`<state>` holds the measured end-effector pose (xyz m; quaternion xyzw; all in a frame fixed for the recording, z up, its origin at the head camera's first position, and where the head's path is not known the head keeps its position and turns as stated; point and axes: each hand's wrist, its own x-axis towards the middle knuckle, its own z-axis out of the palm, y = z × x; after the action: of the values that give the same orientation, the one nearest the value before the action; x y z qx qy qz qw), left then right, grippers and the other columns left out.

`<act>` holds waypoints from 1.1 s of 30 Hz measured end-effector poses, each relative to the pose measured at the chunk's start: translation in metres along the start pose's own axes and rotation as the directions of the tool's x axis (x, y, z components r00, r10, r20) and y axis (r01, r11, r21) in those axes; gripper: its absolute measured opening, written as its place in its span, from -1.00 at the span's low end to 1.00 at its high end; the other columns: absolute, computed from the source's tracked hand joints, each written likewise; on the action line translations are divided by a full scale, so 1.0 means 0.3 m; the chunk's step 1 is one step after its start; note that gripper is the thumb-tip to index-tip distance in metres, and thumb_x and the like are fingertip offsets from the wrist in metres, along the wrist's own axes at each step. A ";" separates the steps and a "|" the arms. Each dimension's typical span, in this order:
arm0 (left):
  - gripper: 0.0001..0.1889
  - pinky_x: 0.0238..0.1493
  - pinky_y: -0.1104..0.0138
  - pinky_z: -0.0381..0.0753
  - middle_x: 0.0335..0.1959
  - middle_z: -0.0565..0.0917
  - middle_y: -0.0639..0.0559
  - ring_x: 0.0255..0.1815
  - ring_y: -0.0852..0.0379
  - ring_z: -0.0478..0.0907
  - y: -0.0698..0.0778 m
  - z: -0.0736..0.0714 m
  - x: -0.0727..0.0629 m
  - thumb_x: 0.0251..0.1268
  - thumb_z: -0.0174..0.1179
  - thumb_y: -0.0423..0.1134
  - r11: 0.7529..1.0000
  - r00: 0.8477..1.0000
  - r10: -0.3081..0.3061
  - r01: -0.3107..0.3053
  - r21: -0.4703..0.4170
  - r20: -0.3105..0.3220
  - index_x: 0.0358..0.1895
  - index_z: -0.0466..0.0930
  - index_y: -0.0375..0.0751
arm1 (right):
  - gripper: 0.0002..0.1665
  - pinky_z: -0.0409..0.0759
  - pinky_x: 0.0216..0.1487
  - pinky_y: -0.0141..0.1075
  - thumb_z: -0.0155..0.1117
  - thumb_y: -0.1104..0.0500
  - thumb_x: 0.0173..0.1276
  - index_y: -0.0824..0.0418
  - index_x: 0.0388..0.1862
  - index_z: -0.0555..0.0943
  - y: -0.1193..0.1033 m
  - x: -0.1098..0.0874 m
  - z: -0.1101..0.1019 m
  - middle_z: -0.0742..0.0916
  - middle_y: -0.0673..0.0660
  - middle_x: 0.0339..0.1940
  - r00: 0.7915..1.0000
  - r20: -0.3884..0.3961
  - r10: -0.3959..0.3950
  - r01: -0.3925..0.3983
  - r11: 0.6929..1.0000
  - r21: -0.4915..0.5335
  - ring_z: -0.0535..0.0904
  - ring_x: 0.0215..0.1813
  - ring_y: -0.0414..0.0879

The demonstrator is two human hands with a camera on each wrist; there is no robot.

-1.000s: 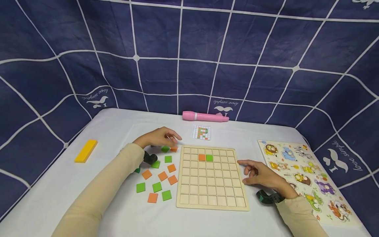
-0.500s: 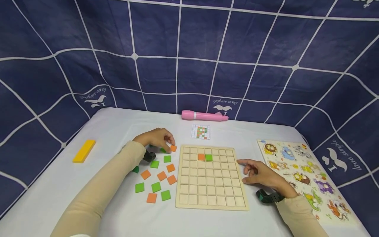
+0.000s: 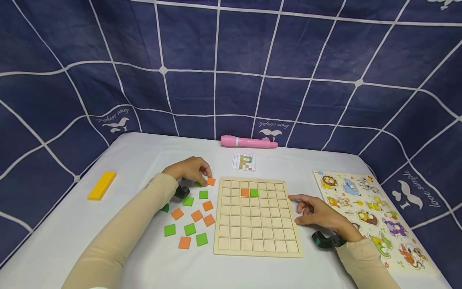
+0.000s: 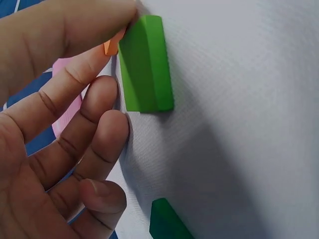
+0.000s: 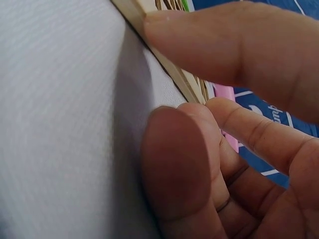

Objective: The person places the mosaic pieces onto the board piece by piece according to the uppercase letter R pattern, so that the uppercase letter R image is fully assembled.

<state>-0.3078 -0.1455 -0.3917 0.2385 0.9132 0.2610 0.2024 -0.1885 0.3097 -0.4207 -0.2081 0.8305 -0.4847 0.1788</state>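
My left hand (image 3: 190, 168) is at the board's upper left, pinching an orange square tile (image 3: 211, 182) between thumb and index fingertips; the tile is low at the table. A green tile (image 4: 142, 64) stands out beside the thumb in the left wrist view. The wooden grid board (image 3: 256, 220) bears one orange tile (image 3: 245, 192) and one green tile (image 3: 254, 193) side by side in its second row. My right hand (image 3: 319, 212) touches the board's right edge with thumb and index fingertips. Several loose green and orange tiles (image 3: 196, 216) lie left of the board.
Behind the board lies a small pattern card (image 3: 244, 161), with a pink pen-shaped object (image 3: 249, 142) beyond it. A yellow block (image 3: 102, 186) is at the far left. An animal puzzle board (image 3: 364, 204) lies at the right, partly under the right forearm. Dark blue cloth (image 3: 231, 96) surrounds the table.
The left hand's thumb and index finger have come down and closed on the orange tile near the board's upper left corner. My right hand stays at the board's edge.
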 end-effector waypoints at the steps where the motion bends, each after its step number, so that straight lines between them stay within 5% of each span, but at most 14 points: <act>1: -0.81 0.06 0.22 0.48 -0.23 0.67 0.06 -0.12 0.10 0.50 0.000 -0.001 -0.001 0.17 0.56 -0.32 1.000 1.000 0.003 -0.003 -0.002 -0.001 -0.16 0.81 -0.16 | -0.12 0.46 -0.32 -0.39 0.54 0.38 0.25 0.66 0.47 0.37 -0.001 0.000 0.001 0.58 0.13 -0.19 1.000 0.001 -0.005 0.005 1.000 0.003 0.47 -0.32 -0.21; 8: -0.78 -0.01 0.26 0.57 -0.26 0.74 0.03 -0.20 0.12 0.59 -0.004 -0.014 0.008 0.15 0.56 -0.38 0.998 0.996 0.047 -0.051 -0.043 -0.075 -0.14 0.77 -0.24 | -0.12 0.46 -0.31 -0.38 0.53 0.38 0.26 0.66 0.47 0.36 -0.003 0.001 -0.002 0.58 0.12 -0.18 1.000 0.002 -0.017 0.017 1.000 0.004 0.47 -0.32 -0.20; 16: -0.73 -0.09 0.27 0.62 -0.30 0.81 0.07 -0.26 0.15 0.69 0.028 0.005 0.022 0.14 0.53 -0.32 0.996 0.983 0.027 -0.042 -0.082 -0.180 -0.07 0.78 -0.20 | -0.11 0.48 -0.30 -0.39 0.55 0.37 0.25 0.65 0.48 0.36 0.006 0.002 -0.003 0.58 0.16 -0.18 1.000 0.006 0.002 -0.002 1.000 -0.016 0.48 -0.31 -0.21; 33: -0.66 -0.06 0.26 0.55 -0.26 0.85 0.06 -0.14 0.13 0.72 0.143 0.070 0.039 0.17 0.59 -0.22 0.962 0.982 0.078 -0.118 -0.246 -0.169 -0.01 0.77 -0.18 | -0.12 0.48 -0.28 -0.38 0.55 0.37 0.26 0.64 0.48 0.38 0.010 -0.001 -0.003 0.61 0.16 -0.18 1.000 -0.009 -0.002 0.002 1.000 -0.017 0.48 -0.30 -0.21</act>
<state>-0.2927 -0.0989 -0.3863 0.2341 0.8722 0.4043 0.1452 -0.1892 0.3117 -0.4229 -0.2085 0.8351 -0.4787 0.1729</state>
